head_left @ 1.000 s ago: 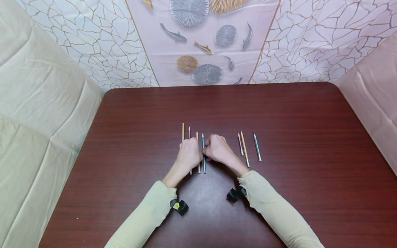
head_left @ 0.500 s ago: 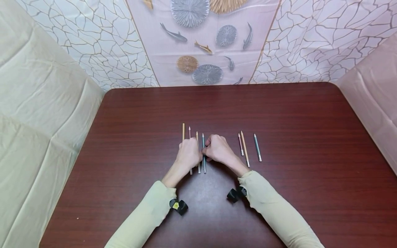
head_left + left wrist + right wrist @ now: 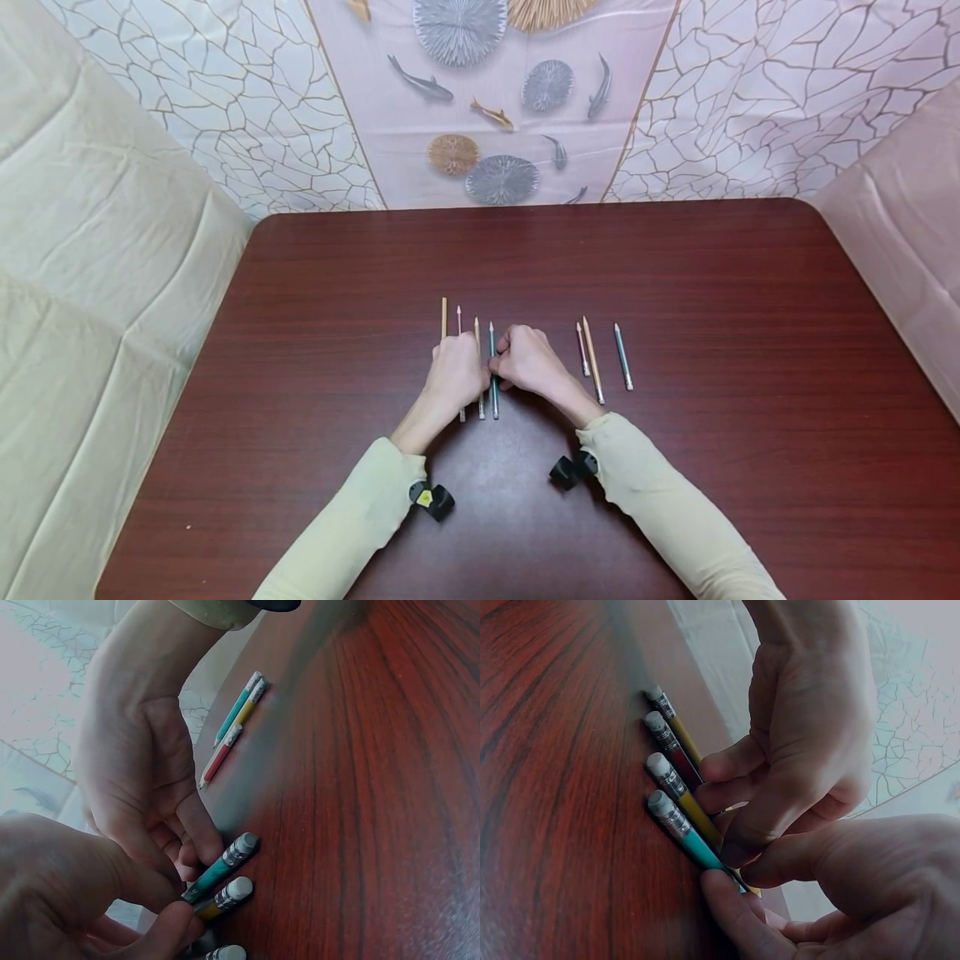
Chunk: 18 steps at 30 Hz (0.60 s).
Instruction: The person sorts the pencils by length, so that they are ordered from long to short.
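Several pencils lie side by side under both hands, their white erasers toward the person. My left hand (image 3: 456, 371) bends over the row, thumb and fingers closed at the yellow pencil (image 3: 697, 815). Its other fingers reach down by the maroon pencil (image 3: 679, 755) and the outermost yellow pencil (image 3: 444, 315). From the other side, my right hand (image 3: 531, 360) pinches the teal pencil (image 3: 495, 405) between thumb and index finger. The two hands meet over the pencils and hide their middles; in both wrist views the eraser ends stick out past the fingers.
To the right on the dark red wooden table (image 3: 712, 333) lie a short red pencil (image 3: 582, 350), a longer yellow pencil (image 3: 593, 362) and a teal pencil (image 3: 624, 358). Patterned cloth (image 3: 262, 100) hangs behind the table's far edge.
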Motion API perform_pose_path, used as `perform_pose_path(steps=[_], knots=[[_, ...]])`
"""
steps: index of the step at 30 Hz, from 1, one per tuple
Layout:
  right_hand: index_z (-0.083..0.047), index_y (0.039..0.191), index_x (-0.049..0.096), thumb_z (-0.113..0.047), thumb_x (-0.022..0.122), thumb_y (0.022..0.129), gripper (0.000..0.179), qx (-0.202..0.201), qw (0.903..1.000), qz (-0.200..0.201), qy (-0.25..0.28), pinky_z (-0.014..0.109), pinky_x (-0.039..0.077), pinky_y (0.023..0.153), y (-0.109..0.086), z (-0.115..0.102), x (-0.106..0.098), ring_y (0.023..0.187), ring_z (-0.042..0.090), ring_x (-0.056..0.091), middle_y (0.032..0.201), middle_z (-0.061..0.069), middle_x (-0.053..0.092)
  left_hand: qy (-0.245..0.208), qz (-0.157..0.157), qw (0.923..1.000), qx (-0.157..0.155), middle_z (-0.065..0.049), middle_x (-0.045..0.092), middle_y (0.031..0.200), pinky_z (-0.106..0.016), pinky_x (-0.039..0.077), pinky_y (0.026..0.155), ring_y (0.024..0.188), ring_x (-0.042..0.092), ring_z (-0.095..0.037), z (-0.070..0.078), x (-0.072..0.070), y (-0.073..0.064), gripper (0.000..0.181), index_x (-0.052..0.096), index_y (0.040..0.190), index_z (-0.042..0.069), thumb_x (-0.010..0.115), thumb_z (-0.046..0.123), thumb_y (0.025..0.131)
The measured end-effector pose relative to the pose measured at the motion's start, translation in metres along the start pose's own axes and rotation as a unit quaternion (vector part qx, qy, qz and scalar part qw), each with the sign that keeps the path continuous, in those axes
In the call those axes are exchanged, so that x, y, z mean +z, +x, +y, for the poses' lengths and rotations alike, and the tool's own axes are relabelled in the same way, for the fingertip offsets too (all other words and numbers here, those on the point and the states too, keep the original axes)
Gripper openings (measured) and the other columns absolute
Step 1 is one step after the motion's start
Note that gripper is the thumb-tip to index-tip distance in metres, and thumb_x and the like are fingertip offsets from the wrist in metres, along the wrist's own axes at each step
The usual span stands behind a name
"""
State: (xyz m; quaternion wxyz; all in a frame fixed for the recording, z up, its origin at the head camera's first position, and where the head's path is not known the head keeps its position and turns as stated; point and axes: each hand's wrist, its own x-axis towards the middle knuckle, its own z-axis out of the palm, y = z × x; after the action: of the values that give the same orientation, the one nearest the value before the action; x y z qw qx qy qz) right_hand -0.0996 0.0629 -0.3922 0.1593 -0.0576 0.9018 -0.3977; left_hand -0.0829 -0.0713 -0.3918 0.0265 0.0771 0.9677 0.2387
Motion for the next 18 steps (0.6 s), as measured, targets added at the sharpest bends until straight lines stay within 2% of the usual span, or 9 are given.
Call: perform_pose_path(steps=[12, 15, 18], knots=[[0.004, 0.094, 0.065, -0.006, 0.067, 0.082, 0.016, -0.003, 0.9999, 0.004, 0.01, 0.029, 0.056, 0.063, -0.002, 0.0001, -0.0026, 0.051, 0.016, 0.068, 0.077, 0.012, 0.072, -0.014, 0.016, 0.9993, -0.03, -0.012, 0.06, 0.068, -0.047, 0.052, 0.056, 0.069, 0.066, -0.038, 0.0022, -0.0024, -0.0039, 0.019, 0.055, 0.076, 0.006, 0.074, 0.008, 0.078], [0.004, 0.095, 0.063, -0.007, 0.067, 0.083, 0.017, -0.01, 0.9996, 0.014, 0.021, 0.03, 0.056, 0.062, -0.0036, 0.0014, -0.0049, 0.052, 0.017, 0.068, 0.076, 0.009, 0.071, -0.02, 0.047, 0.9985, -0.017, -0.01, 0.062, 0.072, -0.047, 0.052, 0.057, 0.071, 0.067, -0.037, 0.0017, -0.0003, -0.0053, 0.016, 0.06, 0.085, 0.004, 0.075, 0.009, 0.08], [0.004, 0.098, 0.062, -0.008, 0.068, 0.085, 0.019, -0.027, 0.9988, 0.025, 0.031, 0.03, 0.055, 0.063, -0.0054, 0.0032, -0.0081, 0.053, 0.017, 0.068, 0.075, 0.007, 0.07, -0.043, 0.1, 0.9939, 0.016, -0.006, 0.063, 0.076, -0.045, 0.052, 0.06, 0.071, 0.066, -0.031, 0.001, 0.003, -0.0059, 0.018, 0.066, 0.095, 0.002, 0.075, 0.008, 0.081]])
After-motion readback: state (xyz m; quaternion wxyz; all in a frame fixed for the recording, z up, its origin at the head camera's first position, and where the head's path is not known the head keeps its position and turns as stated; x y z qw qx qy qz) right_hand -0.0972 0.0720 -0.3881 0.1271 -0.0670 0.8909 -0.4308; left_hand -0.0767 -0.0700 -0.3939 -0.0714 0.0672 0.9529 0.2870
